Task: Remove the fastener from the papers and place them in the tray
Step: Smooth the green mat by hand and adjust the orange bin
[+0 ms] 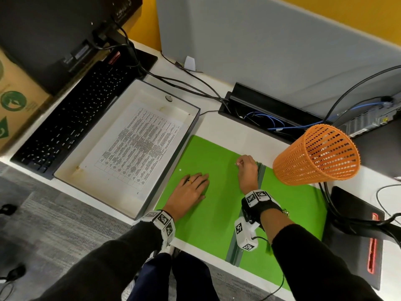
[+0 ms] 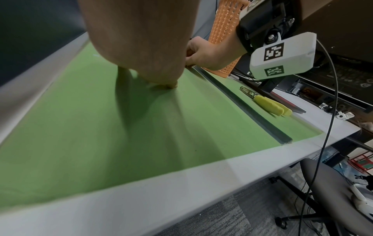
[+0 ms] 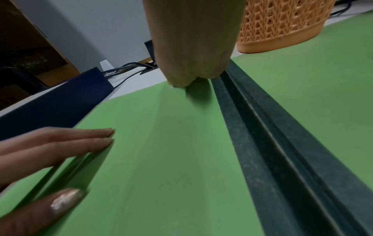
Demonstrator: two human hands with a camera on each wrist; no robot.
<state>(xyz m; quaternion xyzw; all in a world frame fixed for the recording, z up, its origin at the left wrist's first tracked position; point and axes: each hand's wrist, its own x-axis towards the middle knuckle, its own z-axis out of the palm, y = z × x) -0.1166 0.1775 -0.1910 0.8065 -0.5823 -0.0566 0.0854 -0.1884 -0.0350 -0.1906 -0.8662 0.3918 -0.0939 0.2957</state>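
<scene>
An open green folder (image 1: 217, 213) lies on the desk with a dark green spine (image 1: 261, 172) down its middle. My left hand (image 1: 191, 187) rests flat on the left flap, fingers straight. My right hand (image 1: 247, 168) sits at the far end of the spine (image 3: 272, 143), fingers curled with their tips down on the flap; what they hold, if anything, is hidden. Left of the folder stands the tray (image 1: 173, 157), a shallow box with a printed sheet of paper (image 1: 138, 144) lying inside it. No fastener shows clearly.
An orange mesh basket (image 1: 316, 153) stands close to the right of my right hand. A yellow-handled tool (image 2: 268, 105) lies on the right flap. A black keyboard (image 1: 71, 118) is left of the tray; a cable box (image 1: 271, 114) and wires run behind the folder.
</scene>
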